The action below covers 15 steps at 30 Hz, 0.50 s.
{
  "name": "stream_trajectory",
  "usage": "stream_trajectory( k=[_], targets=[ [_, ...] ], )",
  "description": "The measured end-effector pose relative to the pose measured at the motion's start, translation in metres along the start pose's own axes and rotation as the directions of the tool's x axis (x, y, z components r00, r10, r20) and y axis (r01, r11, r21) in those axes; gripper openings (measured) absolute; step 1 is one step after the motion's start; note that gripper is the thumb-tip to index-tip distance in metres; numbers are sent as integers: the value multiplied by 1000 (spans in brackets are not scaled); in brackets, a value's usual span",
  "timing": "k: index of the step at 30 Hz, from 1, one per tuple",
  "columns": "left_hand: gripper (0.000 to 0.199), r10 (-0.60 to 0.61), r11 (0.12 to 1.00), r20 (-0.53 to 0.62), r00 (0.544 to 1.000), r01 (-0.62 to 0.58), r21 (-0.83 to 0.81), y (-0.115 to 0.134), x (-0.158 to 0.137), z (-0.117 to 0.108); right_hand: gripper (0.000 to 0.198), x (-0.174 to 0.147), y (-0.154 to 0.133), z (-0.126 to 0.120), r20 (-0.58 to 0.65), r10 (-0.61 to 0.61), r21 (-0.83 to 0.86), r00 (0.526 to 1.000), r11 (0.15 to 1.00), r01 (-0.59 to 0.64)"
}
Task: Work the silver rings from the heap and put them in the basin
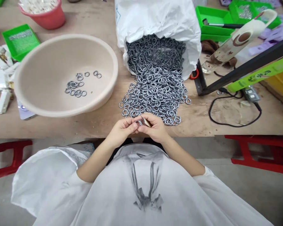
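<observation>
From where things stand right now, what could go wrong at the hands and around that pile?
The thin tool in the right hand is close to the left hand, which holds a ring; a slip might nick a finger.
The loose pile of rings spreads near the front of the table; a bump could send some to the floor.

I wear a loose white fabric T-shirt (129, 188) with short sleeves (208, 171), its front bearing a smudgy grey ribbon-like print (148, 201).

Wooden table (61, 128) over grey floor (269, 197); left stool (18, 153) and right stool (246, 153), both red, by the table's near edge.
</observation>
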<state>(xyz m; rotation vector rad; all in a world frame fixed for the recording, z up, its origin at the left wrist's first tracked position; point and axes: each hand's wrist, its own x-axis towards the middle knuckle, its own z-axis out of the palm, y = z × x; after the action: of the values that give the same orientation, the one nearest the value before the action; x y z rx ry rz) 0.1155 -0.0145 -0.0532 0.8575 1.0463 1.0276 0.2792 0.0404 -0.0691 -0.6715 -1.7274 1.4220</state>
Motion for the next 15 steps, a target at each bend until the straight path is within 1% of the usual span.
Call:
stream_trajectory(
  k=[2,4,7,9,10,12,13,15],
  targets=[
    [47,-12,991,-105,994,-2,-135,-8,2,11,39,-4,4,5,-111,17,24,994,1000,-15],
    [48,-5,982,-161,987,-26,-188,-14,4,22,39,-6,6,9,-184,51,44,982,998,-43],
    [46,45,982,-171,984,-75,-175,-16,5,29,38,-3,4,10,-188,120,117,975,988,-99],
    [46,74,979,-166,983,-104,-178,-15,5,29,42,0,0,6,-200,151,100,968,986,-133],
    [46,86,976,-171,982,-118,-186,-14,6,28,44,0,-3,4,-208,148,51,967,989,-140],
    [47,98,969,-190,977,-137,-204,-12,6,26,49,-1,-8,-1,-185,82,-120,979,987,-105],
    [47,93,967,-203,975,-137,-213,-11,6,26,50,-3,-10,-2,-139,32,-217,990,974,-62],
    [48,61,966,-233,971,-116,-230,-9,6,26,51,-8,-13,-3,-19,-56,-385,998,922,44]
  ],
)
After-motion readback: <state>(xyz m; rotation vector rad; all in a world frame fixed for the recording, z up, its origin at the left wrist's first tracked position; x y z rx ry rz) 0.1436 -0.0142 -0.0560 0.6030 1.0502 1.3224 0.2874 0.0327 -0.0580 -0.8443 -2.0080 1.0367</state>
